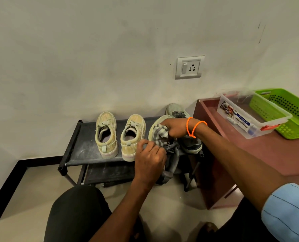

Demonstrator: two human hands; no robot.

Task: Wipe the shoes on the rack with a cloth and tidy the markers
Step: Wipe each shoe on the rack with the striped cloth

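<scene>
Reaching forward from the lower edge of the view, the left hand [149,158] curls its fingers round the heel end of a dark grey lace-up shoe [169,165], which is tilted with its pale sole turned up and away and its heel hanging down past the front bar of the black fabric-shelved shoe rack [82,147]. Just beyond, the right hand [174,127], its wrist ringed by an orange beaded bracelet [191,128], bunches a grey-and-white striped cloth [160,132] in closed fingers and presses it against the upturned sole. The right forearm runs back to a light blue sleeve [288,213] at the lower right.

On the rack's top shelf, left of the hands, stands a pair of pale yellow canvas shoes [120,135], heels toward the viewer, the nearer one just beside the left hand. A second dark grey shoe [190,143] sits on the shelf under the right wrist.

Right of the rack stands a dark red wooden table [260,154]. It carries a clear plastic storage box [249,116] with red clips and, behind it, a green perforated plastic basket [288,110]. On the white wall beyond is a grey switch-and-socket plate [189,67].
</scene>
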